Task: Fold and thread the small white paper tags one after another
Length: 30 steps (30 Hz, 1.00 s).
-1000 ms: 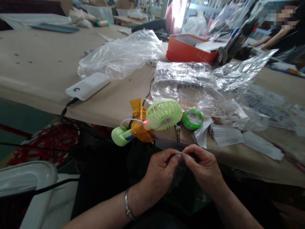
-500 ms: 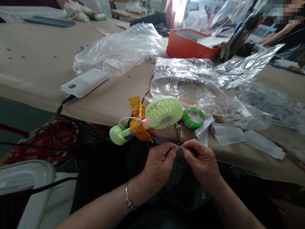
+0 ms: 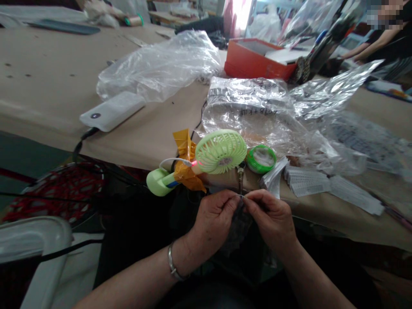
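My left hand (image 3: 215, 219) and my right hand (image 3: 270, 216) meet just below the table's front edge, fingertips pinched together on a small dark piece of fabric or lace (image 3: 240, 223) that hangs between them. What exactly the fingertips pinch is too small to make out. A silver bracelet (image 3: 171, 267) circles my left wrist. Just above the hands a light green hand-held fan (image 3: 212, 156) lies at the table edge, taped with orange tape (image 3: 186, 169), a red light glowing on it. Beside it sits a green roll of tape (image 3: 261, 159).
Brown paper covers the table (image 3: 48, 77). A white power bank (image 3: 111, 110) with a cable, crumpled clear plastic bags (image 3: 161, 64), an orange box (image 3: 257, 62) and stacks of white labels (image 3: 305, 180) lie on it. Another person's arm (image 3: 367, 47) shows far right. A red net basket (image 3: 54, 189) stands at left.
The view has shifted slightly. My hands stayed pinched together and rose a little toward the table edge, with small finger movements on the dark piece.
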Motion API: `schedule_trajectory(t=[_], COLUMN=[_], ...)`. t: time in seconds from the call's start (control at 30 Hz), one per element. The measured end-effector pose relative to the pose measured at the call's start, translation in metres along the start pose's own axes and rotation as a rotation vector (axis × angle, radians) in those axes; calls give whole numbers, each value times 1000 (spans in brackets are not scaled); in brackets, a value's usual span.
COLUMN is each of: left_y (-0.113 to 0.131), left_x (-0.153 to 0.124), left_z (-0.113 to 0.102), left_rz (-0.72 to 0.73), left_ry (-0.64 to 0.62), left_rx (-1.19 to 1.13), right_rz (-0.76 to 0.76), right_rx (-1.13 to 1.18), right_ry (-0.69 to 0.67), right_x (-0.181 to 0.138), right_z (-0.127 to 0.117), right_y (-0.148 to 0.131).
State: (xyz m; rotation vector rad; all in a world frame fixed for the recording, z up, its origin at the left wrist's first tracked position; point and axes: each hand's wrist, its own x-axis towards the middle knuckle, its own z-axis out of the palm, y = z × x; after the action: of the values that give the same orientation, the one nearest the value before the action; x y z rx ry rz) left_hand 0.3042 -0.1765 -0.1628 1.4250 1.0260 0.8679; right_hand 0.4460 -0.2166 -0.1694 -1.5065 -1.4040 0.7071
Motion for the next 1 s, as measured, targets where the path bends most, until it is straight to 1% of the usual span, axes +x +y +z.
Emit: schedule_trajectory(t=[0.1,0.17,0.2,0.27,0.33,0.37,0.43,0.53,0.67,0.77,0.83,0.93,1.0], left_y=[-3,-8,-12,-21,-29,-33,-38,-38,-28,-17,-10,-1,3], left_x=[-7,-10,-12,-12,-12,-12,-12,-15,-15,-12,-11,-8,-6], left_z=[-1,-2,-2,0,2,4,7,11,18,27,35,48,56], left_rz=[-2,-39,-58,-68,-66,-72,-106,-131,-164,-262,-382,-574,-638], left_ry=[-39,-75,-98,-141,-140,-136,-155,-209,-229,-288,-342,-420,-409], left_rx=[27,48,55,72,109,129,146,134,72,-58,-259,-707,-889], right_rz=[-27,-101,-160,-310,-427,-451,-452,-445,-499,-538,-569,-622,-651], right_rx=[-45,-146,-221,-421,-643,-747,-885,-906,-805,-733,-682,-602,-561], right_ry=[-39,-35,-9,88,194,220,205,179,232,254,230,107,22], right_x=[-11,-17,-19,-18,-14,-11,-6,-2,-1,-6,-14,-32,-42], right_z=[-9,-20,-26,-41,-53,-57,-62,-63,-67,-72,-73,-69,-64], right_y=[1,-1,-1,0,5,9,17,26,25,19,15,9,6])
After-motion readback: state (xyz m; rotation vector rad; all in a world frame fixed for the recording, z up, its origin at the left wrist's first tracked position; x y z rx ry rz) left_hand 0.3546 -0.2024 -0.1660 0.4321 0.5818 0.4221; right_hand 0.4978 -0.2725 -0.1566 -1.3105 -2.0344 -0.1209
